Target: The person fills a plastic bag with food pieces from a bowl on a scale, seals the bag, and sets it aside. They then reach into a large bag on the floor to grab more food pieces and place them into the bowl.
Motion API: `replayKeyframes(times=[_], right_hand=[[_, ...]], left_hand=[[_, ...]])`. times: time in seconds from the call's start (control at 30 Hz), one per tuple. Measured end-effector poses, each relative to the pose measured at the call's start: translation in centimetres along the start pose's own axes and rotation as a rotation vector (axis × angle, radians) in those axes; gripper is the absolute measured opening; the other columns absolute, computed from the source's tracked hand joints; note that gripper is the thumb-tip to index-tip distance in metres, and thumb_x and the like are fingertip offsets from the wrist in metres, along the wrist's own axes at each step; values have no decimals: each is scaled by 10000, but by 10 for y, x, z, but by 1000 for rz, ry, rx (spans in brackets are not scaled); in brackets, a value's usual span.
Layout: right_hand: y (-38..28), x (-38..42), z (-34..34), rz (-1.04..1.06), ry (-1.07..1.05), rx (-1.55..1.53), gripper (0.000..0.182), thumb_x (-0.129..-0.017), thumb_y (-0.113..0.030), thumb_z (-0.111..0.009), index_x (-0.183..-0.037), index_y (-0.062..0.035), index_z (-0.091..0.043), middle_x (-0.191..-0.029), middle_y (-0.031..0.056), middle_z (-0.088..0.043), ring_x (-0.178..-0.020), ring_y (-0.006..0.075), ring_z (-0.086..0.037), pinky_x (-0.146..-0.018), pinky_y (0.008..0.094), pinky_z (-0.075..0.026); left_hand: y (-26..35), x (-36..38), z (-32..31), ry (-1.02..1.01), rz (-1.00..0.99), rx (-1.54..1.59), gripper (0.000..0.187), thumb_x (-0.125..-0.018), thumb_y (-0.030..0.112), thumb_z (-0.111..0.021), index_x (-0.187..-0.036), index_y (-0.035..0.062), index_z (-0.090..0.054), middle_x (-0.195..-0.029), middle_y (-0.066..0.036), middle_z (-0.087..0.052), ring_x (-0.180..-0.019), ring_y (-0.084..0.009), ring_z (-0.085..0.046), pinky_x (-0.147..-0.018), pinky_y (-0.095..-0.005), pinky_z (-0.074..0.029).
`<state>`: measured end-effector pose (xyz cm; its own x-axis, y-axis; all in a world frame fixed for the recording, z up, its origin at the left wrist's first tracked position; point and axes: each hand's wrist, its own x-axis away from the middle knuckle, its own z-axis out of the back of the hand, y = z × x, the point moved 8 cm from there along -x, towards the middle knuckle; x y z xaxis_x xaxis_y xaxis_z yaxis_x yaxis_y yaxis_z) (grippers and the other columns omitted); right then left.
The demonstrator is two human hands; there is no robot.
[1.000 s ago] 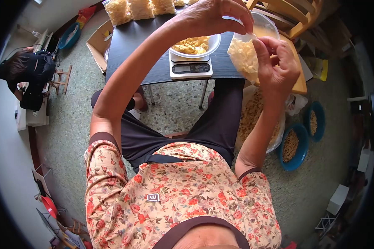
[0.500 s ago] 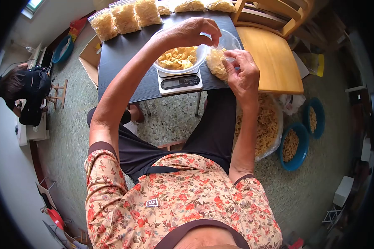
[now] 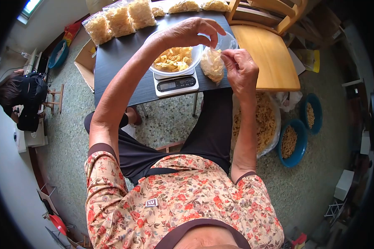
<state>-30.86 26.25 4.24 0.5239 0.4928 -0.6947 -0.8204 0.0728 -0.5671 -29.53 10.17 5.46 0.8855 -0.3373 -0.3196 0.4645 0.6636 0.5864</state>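
A clear plastic bag of pale yellow dried strips hangs at the table's front edge, to the right of a white kitchen scale. My left hand arches over from above, thumb and a finger pinching the bag's top edge while another finger stretches out. At the bag's upper right side, my right hand pinches the plastic between thumb and forefinger. On the scale rests a translucent bowl holding wide yellow strips. Behind the bag stands another clear container, partly hidden by my hands.
Filled bags line the dark table's back edge. A wooden chair adjoins its right side. On the floor at right sit a large plastic-lined container of strips and blue basins. Another person sits far left.
The view has shifted slightly, moving the table a little left in the picture. My left fingers have spread somewhat at the bag's top. My right hand keeps its pinch.
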Motion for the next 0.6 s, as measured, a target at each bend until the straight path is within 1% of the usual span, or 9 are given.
replayKeyframes(times=[0.07, 0.13, 0.23, 0.3, 0.33, 0.4, 0.43, 0.47, 0.6], right_hand=[[-1, -4, 3, 18, 41, -4, 111, -838, -44, -763, -938, -21, -723, -871, 124, -672, -781, 279, -668, -703, 364, -537], [-3, -6, 6, 37, 81, -7, 115, -838, -45, -763, -945, -23, -726, -864, 121, -668, -776, 276, -665, -700, 363, -534], [-6, -4, 6, 84, 77, 16, 125, -836, -52, -767, -954, -32, -733, -849, 113, -657, -764, 267, -661, -693, 357, -530], [2, 1, 0, 59, 39, 37, 140, -829, -55, -774, -964, -42, -740, -842, 107, -651, -755, 260, -656, -687, 352, -530], [3, 3, 0, 56, 41, 33, 140, -829, -55, -774, -964, -42, -740, -842, 107, -651, -755, 260, -656, -687, 352, -530], [7, 10, -2, 15, 18, 31, 148, -822, -53, -778, -966, -50, -745, -844, 105, -651, -757, 258, -658, -683, 351, -533], [8, 12, -3, 11, 19, 29, 148, -822, -53, -778, -966, -50, -745, -844, 105, -651, -757, 258, -658, -683, 351, -533], [6, 13, -2, 37, 42, 25, 153, -819, -49, -779, -968, -48, -746, -845, 106, -651, -758, 257, -660, -683, 352, -537], [-4, 13, -4, 73, 71, 2, 163, -811, -39, -783, -970, -38, -744, -852, 109, -654, -759, 252, -667, -685, 351, -547]], left_hand=[[9, -1, 10, 87, -89, -110, 61, -873, 99, -715, -839, 50, -706, -1297, -64, -663, -1114, -199, -668, -931, -351, -556], [3, -3, 15, 68, -9, -54, 41, -882, 90, -709, -862, 54, -712, -1327, -54, -645, -1113, -202, -666, -928, -344, -566], [1, -2, 14, 109, -85, -95, 40, -852, 88, -732, -887, 86, -749, -1260, -71, -675, -1099, -222, -680, -900, -345, -570], [-1, 1, 10, 107, -90, -140, 137, -886, 42, -701, -1006, 97, -738, -1299, -52, -647, -1115, -204, -660, -919, -325, -567], [-1, 4, 12, 103, -87, -141, 137, -886, 42, -701, -1006, 97, -738, -1299, -52, -647, -1115, -204, -660, -919, -325, -567], [-16, 16, 27, 220, 101, -120, 208, -894, 16, -689, -1074, 112, -730, -1221, -43, -674, -1068, -205, -678, -891, -317, -577], [-26, 24, 33, 243, 240, -161, 203, -904, 37, -696, -1092, 111, -720, -1097, -41, -704, -968, -190, -700, -847, -311, -586], [-27, 33, 40, 267, 272, -201, 153, -909, 94, -717, -1062, 95, -724, -986, -37, -725, -877, -159, -704, -809, -310, -587], [-46, 54, 48, 219, 454, -223, 106, -898, 128, -736, -965, 47, -736, -877, -52, -734, -843, -138, -700, -790, -321, -582]])
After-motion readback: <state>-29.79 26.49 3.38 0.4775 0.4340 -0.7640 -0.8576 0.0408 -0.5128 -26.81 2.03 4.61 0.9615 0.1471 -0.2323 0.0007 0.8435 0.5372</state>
